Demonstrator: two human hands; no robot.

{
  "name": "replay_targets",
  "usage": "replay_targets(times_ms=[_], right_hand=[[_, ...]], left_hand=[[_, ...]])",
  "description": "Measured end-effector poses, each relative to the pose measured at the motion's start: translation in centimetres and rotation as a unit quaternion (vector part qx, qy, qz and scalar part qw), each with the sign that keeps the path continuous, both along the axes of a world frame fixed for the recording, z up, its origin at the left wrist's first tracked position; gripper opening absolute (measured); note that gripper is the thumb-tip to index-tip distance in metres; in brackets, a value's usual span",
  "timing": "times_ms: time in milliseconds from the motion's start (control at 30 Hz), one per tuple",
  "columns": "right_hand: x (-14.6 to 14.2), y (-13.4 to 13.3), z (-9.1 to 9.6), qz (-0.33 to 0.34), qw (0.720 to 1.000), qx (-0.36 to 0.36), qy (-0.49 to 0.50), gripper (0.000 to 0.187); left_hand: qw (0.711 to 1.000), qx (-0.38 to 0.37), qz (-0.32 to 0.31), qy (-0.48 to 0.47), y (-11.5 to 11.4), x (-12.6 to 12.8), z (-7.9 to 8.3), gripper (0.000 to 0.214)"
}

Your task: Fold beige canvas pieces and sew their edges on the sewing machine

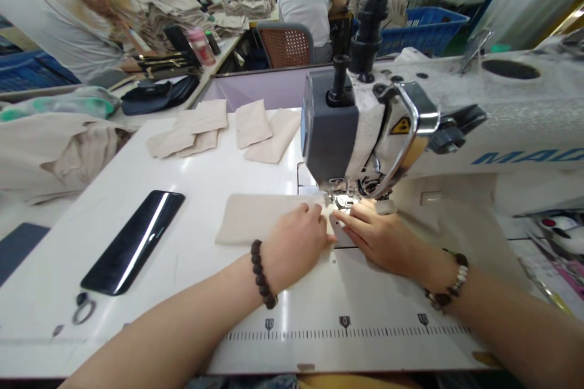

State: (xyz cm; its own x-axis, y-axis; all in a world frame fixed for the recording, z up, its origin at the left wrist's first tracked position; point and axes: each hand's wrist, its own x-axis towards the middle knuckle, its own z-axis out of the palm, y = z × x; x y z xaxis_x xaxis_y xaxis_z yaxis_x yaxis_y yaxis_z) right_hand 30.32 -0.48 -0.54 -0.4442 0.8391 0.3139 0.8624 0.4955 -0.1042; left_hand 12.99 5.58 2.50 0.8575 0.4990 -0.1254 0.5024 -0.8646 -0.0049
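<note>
Pressing on a folded beige cloth point(255, 219), our left hand point(294, 249) lies with its fingers curled over the cloth's right part, just left of the presser foot point(342, 202) of the sewing machine point(479, 134). Our right hand point(376, 237) sits directly in front of that foot, its fingertips point(347, 216) angled in toward it. Neither grip is closed: both press down with the fingers loosely spread, pinching nothing we can see. The cloth is a soft, matte, flat rectangle, and its end by the foot is hidden behind our fingers. Left of the machine, on the glossy white tabletop point(196, 194), lies a black glass-fronted phone point(132, 240). Behind the machine's left side lie more pieces of beige cloth point(267, 134). A printed ruler scale point(347, 334) runs along the tabletop in front of the machine. Dark beaded bracelets point(260, 273) circle our wrists.
</note>
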Motion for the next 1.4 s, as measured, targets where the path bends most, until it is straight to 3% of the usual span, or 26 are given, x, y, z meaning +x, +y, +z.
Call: replay_targets(times_ms=[133,300,500,933,1167,1400], right_hand=[[0.5,-0.1,0.0,0.043,0.999,-0.013,0.003,0.023],[0.6,-0.7,-0.1,0.093,0.995,-0.021,0.030,0.025],[0.5,-1.2,0.2,0.135,0.991,-0.024,0.009,0.025],[0.1,-0.3,-0.3,0.038,0.999,-0.011,0.002,0.025],[-0.4,0.1,-0.3,-0.051,0.997,0.009,-0.049,0.036],[-0.4,0.1,-0.4,-0.065,0.996,0.004,-0.067,0.035]], left_hand=[[0.998,-0.037,-0.050,-0.004,-1.2,-0.3,0.2,0.025],[0.989,-0.059,-0.132,-0.007,-1.0,-0.6,0.1,0.013],[0.988,-0.079,-0.121,-0.054,-1.0,-1.0,-0.9,0.024],[0.995,-0.074,-0.068,-0.028,0.6,-0.4,-0.5,0.019],[0.992,-0.058,-0.066,-0.089,2.3,0.0,-0.8,0.015],[0.994,-0.031,-0.042,-0.098,3.2,0.6,-1.6,0.014]])
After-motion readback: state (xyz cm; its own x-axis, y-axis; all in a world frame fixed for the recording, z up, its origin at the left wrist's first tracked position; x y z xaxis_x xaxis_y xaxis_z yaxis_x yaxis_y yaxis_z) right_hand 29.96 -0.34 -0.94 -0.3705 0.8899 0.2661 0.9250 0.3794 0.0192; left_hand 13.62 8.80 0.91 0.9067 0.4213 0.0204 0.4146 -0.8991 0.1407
